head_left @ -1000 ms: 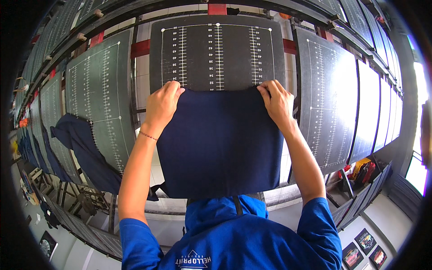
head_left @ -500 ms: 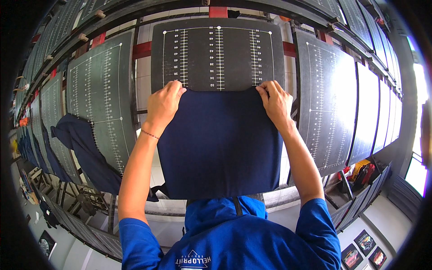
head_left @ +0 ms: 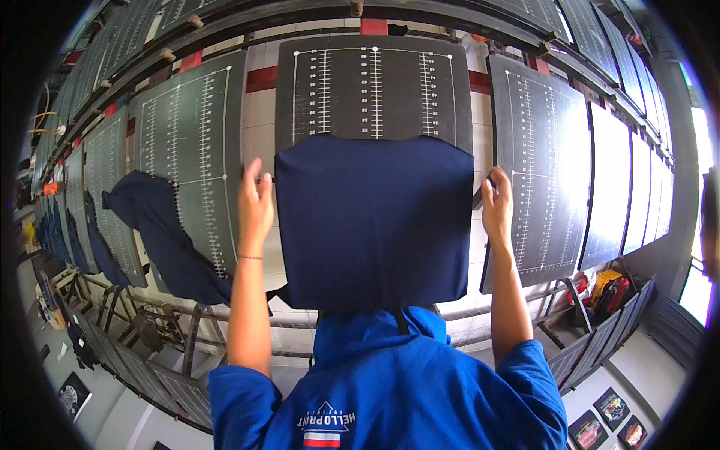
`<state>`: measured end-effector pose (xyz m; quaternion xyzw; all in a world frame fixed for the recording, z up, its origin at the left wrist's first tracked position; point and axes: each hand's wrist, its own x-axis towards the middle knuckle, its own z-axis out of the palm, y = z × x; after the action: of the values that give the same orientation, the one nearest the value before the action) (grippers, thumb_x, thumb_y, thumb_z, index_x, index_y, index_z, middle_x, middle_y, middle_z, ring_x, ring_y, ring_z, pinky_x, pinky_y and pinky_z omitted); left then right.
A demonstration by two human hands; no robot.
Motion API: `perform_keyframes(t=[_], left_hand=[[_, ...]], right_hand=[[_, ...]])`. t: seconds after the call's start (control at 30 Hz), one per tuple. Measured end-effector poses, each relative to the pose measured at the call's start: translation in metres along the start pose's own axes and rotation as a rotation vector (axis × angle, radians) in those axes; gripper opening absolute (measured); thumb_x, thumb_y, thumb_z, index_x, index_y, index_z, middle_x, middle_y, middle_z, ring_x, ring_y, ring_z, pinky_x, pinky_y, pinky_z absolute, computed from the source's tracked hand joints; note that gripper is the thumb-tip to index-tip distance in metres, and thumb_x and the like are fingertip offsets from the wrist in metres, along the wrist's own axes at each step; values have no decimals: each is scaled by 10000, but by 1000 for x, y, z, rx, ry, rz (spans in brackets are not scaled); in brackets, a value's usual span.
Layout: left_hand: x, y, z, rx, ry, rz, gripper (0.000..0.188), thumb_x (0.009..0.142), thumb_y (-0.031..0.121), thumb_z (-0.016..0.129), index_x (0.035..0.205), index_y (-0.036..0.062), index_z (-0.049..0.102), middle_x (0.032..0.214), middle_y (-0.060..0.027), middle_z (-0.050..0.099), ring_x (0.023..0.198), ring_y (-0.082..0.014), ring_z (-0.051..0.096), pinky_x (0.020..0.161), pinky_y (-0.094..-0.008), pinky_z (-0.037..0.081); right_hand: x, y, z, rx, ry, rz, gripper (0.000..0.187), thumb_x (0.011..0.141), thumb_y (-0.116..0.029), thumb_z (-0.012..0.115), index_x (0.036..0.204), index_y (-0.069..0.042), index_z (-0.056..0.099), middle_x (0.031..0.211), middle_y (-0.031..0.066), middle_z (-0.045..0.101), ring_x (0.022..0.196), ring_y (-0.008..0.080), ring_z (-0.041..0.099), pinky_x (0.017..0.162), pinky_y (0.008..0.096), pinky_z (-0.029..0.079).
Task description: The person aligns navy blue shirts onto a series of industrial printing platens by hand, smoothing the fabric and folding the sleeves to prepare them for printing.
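Observation:
A dark navy fabric piece [head_left: 375, 225], probably a garment, lies smooth and flat over the near part of a dark printing board [head_left: 349, 97]. The board's far part shows bare, with white ruler scales. Just off the cloth's left edge is my left hand [head_left: 256, 202], open, its fingers pointing away from me and apart. Beyond the right edge my right hand [head_left: 497, 202] is also open, with fingers slightly bent. Neither hand holds anything, and both look separate from the cloth.
Similar ruled boards stand in a row on both sides, the left board [head_left: 191, 150] and the right board [head_left: 536, 165] closest. A crumpled navy cloth [head_left: 161, 225] hangs over the left one. Dark metal rails [head_left: 225, 26] run behind. Red and yellow items [head_left: 604, 289] lie at lower right.
Both hands have let go of the cloth's far corners and moved outward and nearer to me, opening. The cloth's far edge now lies slack on the board, and the view has shifted slightly.

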<state>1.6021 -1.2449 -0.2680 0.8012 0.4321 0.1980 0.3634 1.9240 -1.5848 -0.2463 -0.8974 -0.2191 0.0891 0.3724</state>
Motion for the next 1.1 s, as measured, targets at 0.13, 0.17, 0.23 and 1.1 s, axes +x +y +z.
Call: perform_keyframes(t=[0.13,0.17,0.23,1.1], left_hand=[[-56,-47,22,-503,-250,-503,678,1016,546,320,1345,-28,469,1291,-151,564,1199,-261,535,1045,-353,387],[-62,-54,18,-716,-330,-704,731,990,611,311,1330,-9,493,1245,-126,601,1155,-241,568,1011,-346,418],[-63,-63,10,-970,-387,-859,770,956,687,302,1277,28,537,1135,-79,647,1046,-194,609,927,-324,461],[-23,-33,-22,-1183,-389,-657,611,964,559,488,1294,46,517,1190,-73,620,1141,-218,568,1034,-368,404]], right_hand=[[-57,76,15,623,-418,426,665,1017,-515,395,1393,32,443,1407,164,482,1265,242,491,1041,337,403],[-68,81,17,724,-404,554,672,1016,-527,384,1373,37,466,1373,155,512,1247,231,505,1029,329,410],[-76,81,17,923,-383,798,694,1014,-552,363,1333,46,512,1305,137,572,1210,208,533,1005,313,425],[-25,49,-32,1318,-363,553,721,975,-646,312,1402,-71,390,1391,143,484,1220,275,477,1025,413,367]])
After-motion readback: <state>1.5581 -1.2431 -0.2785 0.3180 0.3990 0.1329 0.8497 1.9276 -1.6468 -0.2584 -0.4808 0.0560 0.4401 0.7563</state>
